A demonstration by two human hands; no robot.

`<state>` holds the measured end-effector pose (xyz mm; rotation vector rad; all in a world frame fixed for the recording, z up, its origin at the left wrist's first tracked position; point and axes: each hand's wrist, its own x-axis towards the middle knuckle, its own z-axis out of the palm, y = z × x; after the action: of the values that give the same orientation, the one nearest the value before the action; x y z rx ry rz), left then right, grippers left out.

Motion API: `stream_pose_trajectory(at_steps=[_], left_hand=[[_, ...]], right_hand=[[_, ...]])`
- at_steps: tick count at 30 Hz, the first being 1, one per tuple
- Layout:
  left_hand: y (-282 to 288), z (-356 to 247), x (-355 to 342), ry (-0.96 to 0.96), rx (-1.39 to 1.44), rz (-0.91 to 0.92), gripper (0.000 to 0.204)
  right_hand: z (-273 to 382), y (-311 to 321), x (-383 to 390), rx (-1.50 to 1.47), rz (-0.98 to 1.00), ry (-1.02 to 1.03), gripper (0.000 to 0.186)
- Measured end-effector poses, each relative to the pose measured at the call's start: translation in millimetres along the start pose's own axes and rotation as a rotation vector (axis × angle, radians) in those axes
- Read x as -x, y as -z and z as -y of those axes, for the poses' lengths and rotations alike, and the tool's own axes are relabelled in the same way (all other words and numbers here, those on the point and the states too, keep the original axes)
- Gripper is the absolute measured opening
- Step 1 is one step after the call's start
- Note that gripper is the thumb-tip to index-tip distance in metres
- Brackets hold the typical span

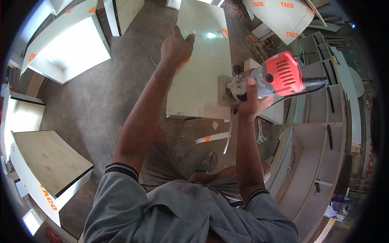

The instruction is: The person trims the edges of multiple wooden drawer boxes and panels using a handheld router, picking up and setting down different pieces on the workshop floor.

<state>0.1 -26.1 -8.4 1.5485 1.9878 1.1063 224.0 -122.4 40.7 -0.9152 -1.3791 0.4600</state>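
1. Head view: the right hand (pixel 253 101) has its fingers wrapped round the trimmer (pixel 267 79), whose base sits at the panel's right edge, toward the near end.
2. The left hand (pixel 176 47) lies on the left edge of the panel (pixel 202 73), toward the far end. Its fingers are partly hidden; whether they grasp that edge or only press, I cannot tell.
3. The trimmer could tip outward, since its weight seems to hang right of the panel; a tilted bit, hidden here, might gouge the edge.
4. The panel could shift or swivel if the left hand presses too lightly: I see no clamp.
5. The cord (pixel 316 82), right of the panel, could snag and pull the trimmer off line.
6. A foot (pixel 206 164) with bare toes is below the panel's near end, with a loose strip (pixel 212 139) between; a dropped trimmer could hurt it.
7. Right of the panel, a cabinet (pixel 302 162) limits elbow room; a cable coil (pixel 259 46) lies beyond the trimmer. A white box (pixel 81 44) stands well left.
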Motion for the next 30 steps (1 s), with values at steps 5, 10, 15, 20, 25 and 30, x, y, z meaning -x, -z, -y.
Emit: stream_pose_trajectory(at_steps=[5, 10, 15, 20, 25, 30], left_hand=[[3, -1, 1, 0.004, 0.015, 0.004, 0.071], [3, -2, 0, -0.014, -0.001, -0.016, 0.074], [3, -3, 2, 0.021, 0.017, 0.021, 0.075], [3, -4, 3, 0.016, 0.009, 0.019, 0.075], [2, -2, 2, 0.004, -0.014, 0.018, 0.076], [2, -2, 3, -0.016, 0.006, 0.003, 0.079]], right_hand=[[-13, -16, -20, -0.016, -0.053, 0.049, 0.035], [-26, -31, -39, -0.042, -0.077, 0.080, 0.035], [-38, -42, -55, -0.031, -0.087, 0.115, 0.037], [-52, -53, -73, -0.054, -0.079, 0.145, 0.039], [-66, -65, -91, -0.045, -0.082, 0.179, 0.039], [-82, -76, -112, -0.063, -0.069, 0.195, 0.050]])
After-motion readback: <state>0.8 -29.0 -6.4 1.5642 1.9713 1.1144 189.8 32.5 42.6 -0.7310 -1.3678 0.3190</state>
